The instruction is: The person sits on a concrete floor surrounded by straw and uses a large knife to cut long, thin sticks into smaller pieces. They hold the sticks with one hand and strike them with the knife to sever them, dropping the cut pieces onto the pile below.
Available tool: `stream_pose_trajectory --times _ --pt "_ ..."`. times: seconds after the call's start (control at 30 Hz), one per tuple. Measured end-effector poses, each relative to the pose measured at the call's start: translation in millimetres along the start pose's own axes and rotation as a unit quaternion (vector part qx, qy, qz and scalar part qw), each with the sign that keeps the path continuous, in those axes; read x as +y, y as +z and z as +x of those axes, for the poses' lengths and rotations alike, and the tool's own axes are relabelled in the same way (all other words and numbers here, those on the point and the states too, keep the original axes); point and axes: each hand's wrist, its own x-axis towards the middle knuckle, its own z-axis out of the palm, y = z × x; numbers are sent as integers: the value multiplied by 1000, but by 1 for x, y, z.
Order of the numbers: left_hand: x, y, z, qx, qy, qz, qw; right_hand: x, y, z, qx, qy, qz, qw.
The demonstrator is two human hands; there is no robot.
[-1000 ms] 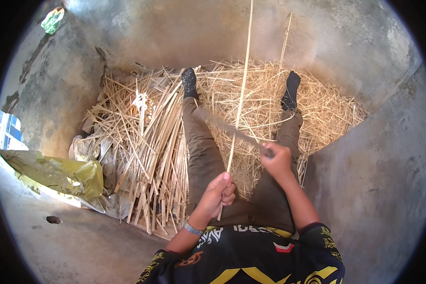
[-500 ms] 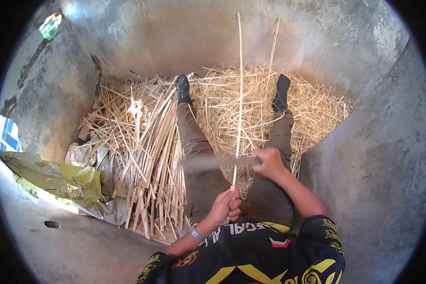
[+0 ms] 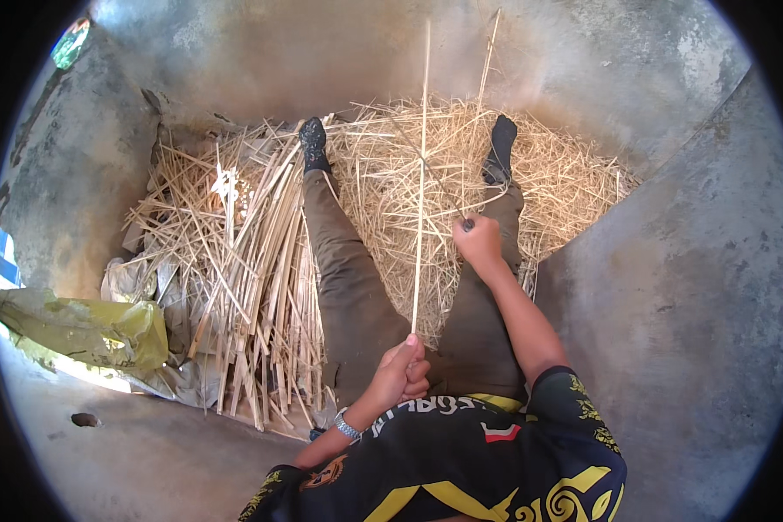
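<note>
My left hand (image 3: 400,370) is closed in front of my belly around the lower end of a long, thin, pale strip (image 3: 421,209), perhaps bamboo. Away from me the strip rises almost straight toward the far wall. Farther out, over my right leg, my right hand (image 3: 481,245) is wrapped round the dark handle of a knife (image 3: 445,194). Its narrow blade, seen nearly edge-on, slants to the far left and overlaps the strip in view; whether they touch I cannot tell.
Between and beyond my outstretched legs lies a heap of fine shavings (image 3: 574,174). Many split strips (image 3: 270,287) are piled along my left leg. A yellowish plastic sheet (image 3: 83,326) hangs at the left. Concrete walls (image 3: 322,52) enclose the space, and another thin strip (image 3: 488,61) stands near the far one.
My right hand has moved away from me along the strip, and the knife has swung from pointing left to pointing far left. My left hand keeps its grip. The whole view has shifted slightly.
</note>
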Motion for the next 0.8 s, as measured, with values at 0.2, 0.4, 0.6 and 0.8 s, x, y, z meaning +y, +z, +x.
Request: stream_pose_trajectory --times 0.2,0.4,0.6,0.8 --pt "11 -4 3 31 37 -33 998 -29 -13 -13 -77 -321 -11 944" --pt "66 -18 7 77 55 107 990 -18 -35 46 -44 -367 -84 925" --pt "96 0 18 64 80 98 990 -45 -27 75 -19 -240 -81 967" --pt "101 14 14 110 72 101 986 -32 -15 71 -37 -208 -82 974"
